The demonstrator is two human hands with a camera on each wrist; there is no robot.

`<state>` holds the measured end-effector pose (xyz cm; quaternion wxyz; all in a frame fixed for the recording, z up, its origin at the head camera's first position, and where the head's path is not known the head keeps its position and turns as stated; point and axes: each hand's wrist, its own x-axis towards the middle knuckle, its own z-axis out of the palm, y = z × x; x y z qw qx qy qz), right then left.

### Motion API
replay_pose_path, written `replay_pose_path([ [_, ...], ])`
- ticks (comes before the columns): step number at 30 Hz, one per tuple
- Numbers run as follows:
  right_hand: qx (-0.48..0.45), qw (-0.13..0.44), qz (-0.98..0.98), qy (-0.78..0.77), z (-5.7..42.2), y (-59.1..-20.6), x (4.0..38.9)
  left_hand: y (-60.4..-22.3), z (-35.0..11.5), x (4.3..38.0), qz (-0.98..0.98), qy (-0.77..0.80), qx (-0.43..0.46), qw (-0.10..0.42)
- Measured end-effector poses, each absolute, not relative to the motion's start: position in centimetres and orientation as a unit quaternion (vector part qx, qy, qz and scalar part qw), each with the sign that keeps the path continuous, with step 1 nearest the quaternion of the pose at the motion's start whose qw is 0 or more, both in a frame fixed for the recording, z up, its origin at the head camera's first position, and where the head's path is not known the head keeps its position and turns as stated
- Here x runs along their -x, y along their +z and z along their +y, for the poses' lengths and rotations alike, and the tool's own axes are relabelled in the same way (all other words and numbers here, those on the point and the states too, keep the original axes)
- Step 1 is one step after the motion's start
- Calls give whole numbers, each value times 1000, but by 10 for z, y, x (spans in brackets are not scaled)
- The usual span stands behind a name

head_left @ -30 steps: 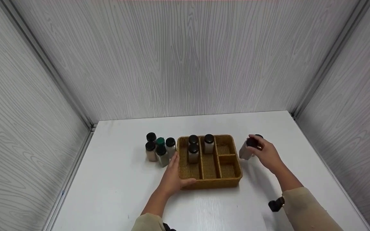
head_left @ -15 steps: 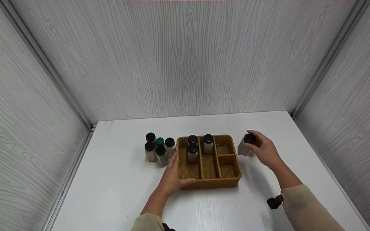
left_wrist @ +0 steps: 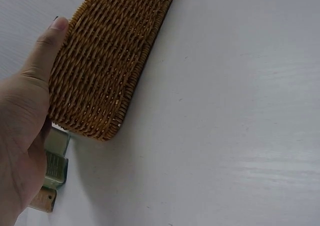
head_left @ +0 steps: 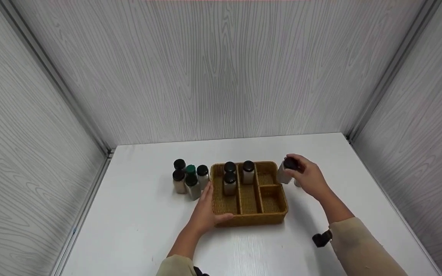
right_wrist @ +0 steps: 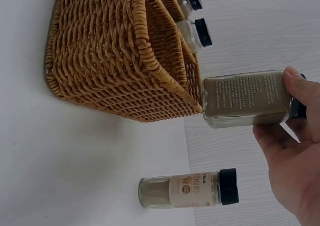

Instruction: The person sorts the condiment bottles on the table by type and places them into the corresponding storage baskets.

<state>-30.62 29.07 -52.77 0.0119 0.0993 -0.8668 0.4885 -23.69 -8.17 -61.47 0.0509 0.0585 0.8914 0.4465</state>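
At the far right of the wicker basket (head_left: 251, 220), a held jar (right_wrist: 245, 96)

In the head view, the right hand (head_left: 310, 179) mostly hides another jar (right_wrist: 182, 190) standing on the table (head_left: 129, 234). This hand pinches the held jar, tilted, near its black cap; whether it touches the rim, I cannot tell. The left hand (head_left: 205, 214) lies against the near left corner, thumb and fingers apart. The table is white, between grey wood-grained walls (head_left: 221, 76). Three jars (head_left: 230, 187) stand inside the basket; five jars (head_left: 193, 191) crowd at its left.

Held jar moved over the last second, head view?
Yes: leftward in the image. The jar, in the right hand, was just right of the basket; now it overlaps the basket's right rim.
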Motion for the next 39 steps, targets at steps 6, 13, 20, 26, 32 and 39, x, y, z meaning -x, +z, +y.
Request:
replay_pose_path([
  [6, -129, 20, -858, 497, 279, -527, 308, -615, -81, 236, 892, 445, -62, 50],
  [13, -128, 9, -853, 506, 269, -529, 308, -615, -80, 236, 892, 446, -60, 50],
  [20, -129, 3, -847, 516, 256, -531, 309, -616, -80, 236, 893, 443, -58, 50],
  [26, -134, 1, -843, 521, 244, -531, 307, -615, -81, 236, 893, 444, -58, 49],
  [32, -137, 2, -845, 516, 233, -531, 306, -615, -82, 236, 889, 452, -58, 52],
  [39, -138, 0, -851, 507, 219, -533, 304, -616, -83, 236, 888, 452, -56, 57],
])
